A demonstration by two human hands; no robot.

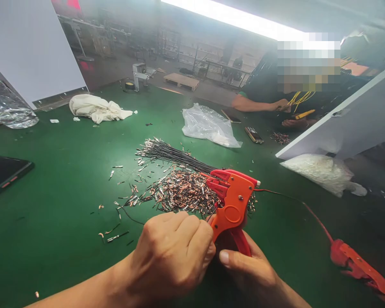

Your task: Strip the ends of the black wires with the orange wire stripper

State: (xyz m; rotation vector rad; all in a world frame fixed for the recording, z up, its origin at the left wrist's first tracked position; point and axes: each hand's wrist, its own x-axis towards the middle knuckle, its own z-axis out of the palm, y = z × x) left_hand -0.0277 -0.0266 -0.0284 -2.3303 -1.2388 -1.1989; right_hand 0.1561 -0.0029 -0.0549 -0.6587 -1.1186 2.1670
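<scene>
The right hand's fingers are wrapped around the orange wire stripper, upright ahead of them; the left hand's curl beside it—their contents hidden. Squeeze evenly—mouth level, clear of the clippings beyond the left fingers.

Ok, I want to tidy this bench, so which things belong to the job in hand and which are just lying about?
Likely the job's:
- stripper in the right hand
- black wires
- scraps beside them

Seemingly just lying about:
- phone at far left
- white cloth
- clear bag
</scene>
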